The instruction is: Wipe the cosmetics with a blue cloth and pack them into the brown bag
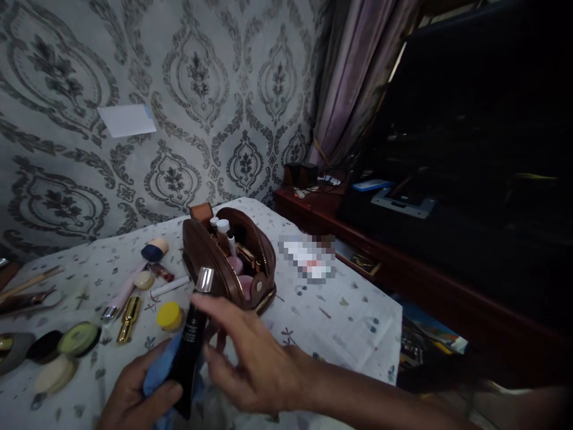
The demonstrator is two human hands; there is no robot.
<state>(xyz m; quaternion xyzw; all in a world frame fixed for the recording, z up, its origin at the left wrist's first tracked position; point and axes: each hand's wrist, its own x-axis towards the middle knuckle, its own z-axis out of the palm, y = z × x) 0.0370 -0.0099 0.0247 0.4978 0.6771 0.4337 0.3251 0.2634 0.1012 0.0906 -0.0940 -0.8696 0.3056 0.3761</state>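
A black squeeze tube with a shiny silver cap leans upright between my hands. My left hand is closed around its lower part, with a blue cloth bunched in the same grip. From the right, my right hand closes on the tube's upper part, its index finger lying across the neck just below the cap. Behind the tube stands an unzipped brown makeup bag, holding white-capped bottles and pink items. Close by lies a yellow round lid or jar.
Cosmetics crowd the table's left side: a gold lipstick tube, a pink-handled item, a navy-and-beige piece, a green compact and brushes. A blurred white item lies right of the bag. A dark red desk borders the right.
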